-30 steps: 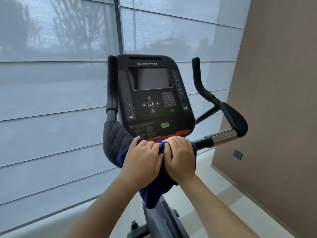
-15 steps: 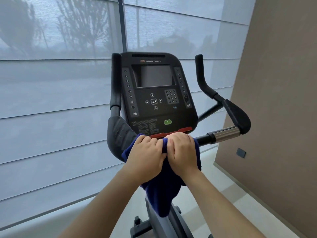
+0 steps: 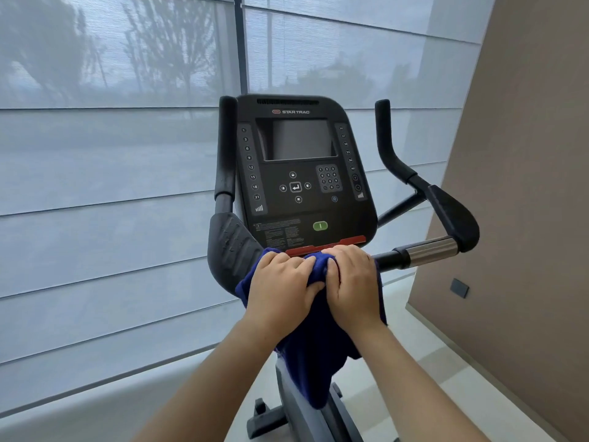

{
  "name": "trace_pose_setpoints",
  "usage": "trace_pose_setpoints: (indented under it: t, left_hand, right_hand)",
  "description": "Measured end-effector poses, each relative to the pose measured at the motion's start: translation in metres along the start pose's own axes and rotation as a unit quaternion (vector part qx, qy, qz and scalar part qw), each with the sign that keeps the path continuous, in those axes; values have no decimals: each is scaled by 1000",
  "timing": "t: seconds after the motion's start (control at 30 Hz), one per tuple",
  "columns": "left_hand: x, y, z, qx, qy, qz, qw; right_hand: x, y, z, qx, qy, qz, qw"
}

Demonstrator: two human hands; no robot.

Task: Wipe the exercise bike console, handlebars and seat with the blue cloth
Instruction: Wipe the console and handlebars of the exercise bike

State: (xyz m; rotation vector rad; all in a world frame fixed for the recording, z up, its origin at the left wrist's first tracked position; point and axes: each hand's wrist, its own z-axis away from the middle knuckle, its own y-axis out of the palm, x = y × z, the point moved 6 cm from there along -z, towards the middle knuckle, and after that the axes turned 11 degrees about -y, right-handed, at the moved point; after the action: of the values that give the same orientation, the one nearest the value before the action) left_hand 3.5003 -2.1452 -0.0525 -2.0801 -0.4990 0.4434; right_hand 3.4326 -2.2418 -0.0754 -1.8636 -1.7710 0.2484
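A grey roller blind (image 3: pixel 111 154) covers the window at left, tree shapes faint behind it, as a person cleans an exercise bike. The left handlebar (image 3: pixel 227 154) rises upright beside the console (image 3: pixel 302 173), its padded elbow rest (image 3: pixel 232 247) curving down toward the left hand (image 3: pixel 282 290), which is curled shut over the blue cloth (image 3: pixel 315 352). The cloth is bunched over the crossbar just below the console and hangs down in front of the bike's frame (image 3: pixel 306 419). The console reads "STAR TRAC" above a dark screen, with numbers 1 to 21 down its left edge, a keypad, arrow keys around an enter button, a green button and a red strip along the bottom; the small-print label is too fine to read. The right hand (image 3: pixel 353 283), knuckles touching the left, is also closed on the cloth. A chrome sleeve (image 3: pixel 432 250) leads to the right handlebar (image 3: pixel 395 157), beside a tan wall (image 3: pixel 526 154).
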Motion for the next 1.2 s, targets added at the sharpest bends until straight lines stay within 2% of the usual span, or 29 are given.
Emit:
trace_pose_setpoints:
  t: [0.07, 0.17, 0.37, 0.43, 0.53, 0.67, 0.87, 0.9, 1.0, 1.03, 1.1, 1.2]
  left_hand:
    - [2, -4, 4, -23, -12, 36, 999]
    - [6, -8, 11, -48, -4, 75, 996]
    - [8, -11, 24, -111, 37, 55, 992]
    - [6, -9, 26, -121, 47, 35, 991]
    - [7, -7, 27, -110, 56, 42, 991]
    - [9, -22, 21, -75, 56, 148, 985]
    - [51, -72, 7, -143, 68, 167, 973]
    - [60, -71, 3, -124, 76, 154, 977]
    - [83, -42, 3, 4, 92, 94, 991]
    - [89, -31, 5, 23, 95, 74, 992]
    - [96, -22, 10, 26, 106, 57, 992]
    - [94, -28, 9, 8, 113, 75, 991]
  right_hand:
    - [4, 4, 9, -34, 23, -10, 999]
    - [6, 5, 28, -57, 3, -39, 998]
    - [12, 3, 42, 34, -42, -6, 998]
    - [13, 2, 39, 36, -37, 4, 999]
    - [14, -7, 36, 3, -12, 3, 1000]
    - [26, -20, 26, -30, 9, -36, 999]
    - [71, -26, -11, -117, 11, -102, 988]
    - [81, -18, -17, -101, 18, -92, 990]
    - [96, 28, -18, 59, 83, 2, 995]
    - [97, 40, -15, 97, 100, 48, 989]
    - [98, 49, -13, 105, 117, 97, 983]
    - [101, 43, -13, 52, 125, 95, 986]
